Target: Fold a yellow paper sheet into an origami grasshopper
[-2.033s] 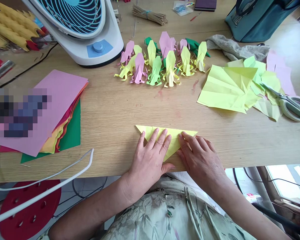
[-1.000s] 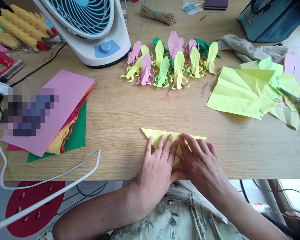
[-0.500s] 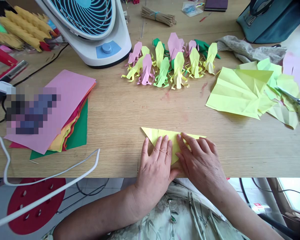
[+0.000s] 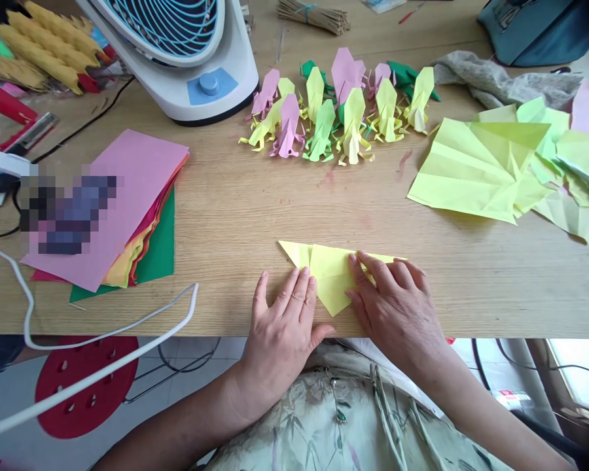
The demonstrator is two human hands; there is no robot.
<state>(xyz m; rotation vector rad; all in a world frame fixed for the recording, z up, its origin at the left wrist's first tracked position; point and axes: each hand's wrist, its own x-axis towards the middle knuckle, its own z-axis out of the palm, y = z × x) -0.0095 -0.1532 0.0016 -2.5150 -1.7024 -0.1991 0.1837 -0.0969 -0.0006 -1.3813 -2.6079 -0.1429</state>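
Note:
A folded yellow sheet of paper (image 4: 328, 278) lies flat near the table's front edge, its long straight side facing away from me and a point toward me. My left hand (image 4: 282, 327) rests flat with fingers stretched out, the fingertips touching the paper's left slanting edge. On the right part of the paper lies my right hand (image 4: 395, 297), its fingers extended and pressing down on the top; it hides that end of the sheet. Neither hand grasps anything.
Folded paper figures (image 4: 353, 124) in pink, yellow and green stand beyond the hands. A fan (image 4: 211, 85) is behind on the left, near a stack of coloured paper (image 4: 142, 157). Creased yellow paper (image 4: 476, 170) lies right, beside scissors (image 4: 584, 175). A white cable (image 4: 142, 337) crosses the left front.
My left hand has slid left and slightly toward me across the paper, uncovering its middle and lower point. My right hand stays almost in place. The whole view has shifted slightly.

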